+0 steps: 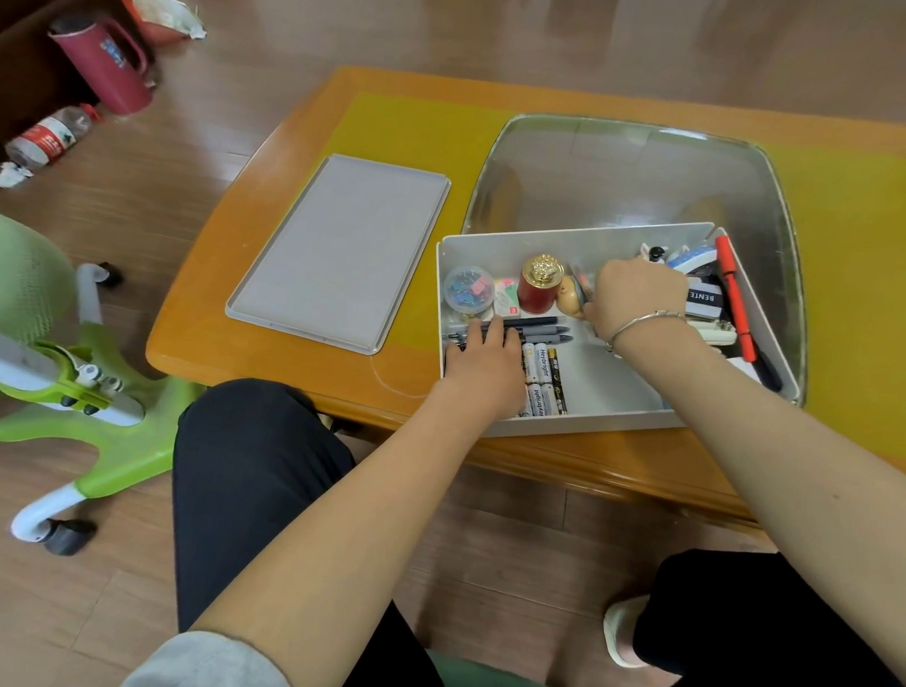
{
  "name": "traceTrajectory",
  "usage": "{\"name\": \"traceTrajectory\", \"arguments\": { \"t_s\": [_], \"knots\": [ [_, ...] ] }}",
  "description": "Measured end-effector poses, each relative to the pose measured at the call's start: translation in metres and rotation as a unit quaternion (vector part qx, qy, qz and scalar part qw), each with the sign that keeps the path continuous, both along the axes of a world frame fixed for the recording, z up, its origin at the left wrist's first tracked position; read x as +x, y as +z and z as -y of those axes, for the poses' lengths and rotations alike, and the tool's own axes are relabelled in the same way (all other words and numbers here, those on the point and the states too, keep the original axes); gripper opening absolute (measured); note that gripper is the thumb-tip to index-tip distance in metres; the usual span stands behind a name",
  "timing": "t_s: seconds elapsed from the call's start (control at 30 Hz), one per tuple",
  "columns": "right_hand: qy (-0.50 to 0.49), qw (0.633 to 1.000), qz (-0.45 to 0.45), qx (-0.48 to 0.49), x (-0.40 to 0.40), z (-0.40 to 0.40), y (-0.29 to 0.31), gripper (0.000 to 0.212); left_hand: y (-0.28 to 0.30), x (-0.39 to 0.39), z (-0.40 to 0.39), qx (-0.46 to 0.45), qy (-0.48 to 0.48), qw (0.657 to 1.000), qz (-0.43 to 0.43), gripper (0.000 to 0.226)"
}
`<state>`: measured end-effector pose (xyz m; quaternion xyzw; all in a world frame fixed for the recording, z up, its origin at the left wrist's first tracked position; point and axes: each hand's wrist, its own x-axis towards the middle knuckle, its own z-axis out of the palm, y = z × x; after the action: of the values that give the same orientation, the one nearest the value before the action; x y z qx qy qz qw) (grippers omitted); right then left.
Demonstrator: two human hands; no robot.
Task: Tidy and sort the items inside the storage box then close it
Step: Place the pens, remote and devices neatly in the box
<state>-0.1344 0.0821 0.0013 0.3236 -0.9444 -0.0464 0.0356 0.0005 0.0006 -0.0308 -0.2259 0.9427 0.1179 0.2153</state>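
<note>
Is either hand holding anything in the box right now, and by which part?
Left hand holds nothing: fingers flat on the pens. Right hand is curled over something by the figurine; thing and grip are hidden.

A single head-worn, wide-angle view looks forward and steeply down from above the seated person's lap, close over the near table (266, 347) edge, with the box (572, 239) at arm's reach and floor (243, 104) beyond.
</note>
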Motion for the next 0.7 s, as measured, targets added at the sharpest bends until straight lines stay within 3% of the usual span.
{"name": "traceTrajectory", "arguments": {
  "t_s": [0.1,0.2,0.3,0.5,0.6,0.7],
  "knots": [
    [-0.016,0.998,0.040,-0.044,0.001,-0.003,0.003,0.045,0.002,0.001,-0.001,-0.001,0.001,1.000,-0.003,0.070],
    [-0.038,0.990,0.071,-0.113,-0.002,-0.013,0.008,0.035,0.003,0.002,0.000,-0.005,0.001,1.000,-0.005,0.068],
    [0.030,0.985,0.085,-0.150,0.007,-0.017,0.014,0.031,0.005,0.003,-0.001,-0.006,-0.002,1.000,-0.007,0.066],
    [0.184,0.974,0.082,-0.106,0.018,-0.003,0.002,0.032,0.011,0.012,0.000,0.019,-0.031,0.998,-0.056,0.052],
    [0.209,0.969,0.107,-0.076,0.018,0.005,-0.011,0.021,0.015,0.018,-0.004,0.004,-0.035,0.997,-0.073,0.041],
    [0.206,0.968,0.133,-0.053,0.017,0.012,-0.020,0.021,0.016,0.021,-0.009,0.006,-0.022,0.998,-0.061,0.048]
  ]
}}
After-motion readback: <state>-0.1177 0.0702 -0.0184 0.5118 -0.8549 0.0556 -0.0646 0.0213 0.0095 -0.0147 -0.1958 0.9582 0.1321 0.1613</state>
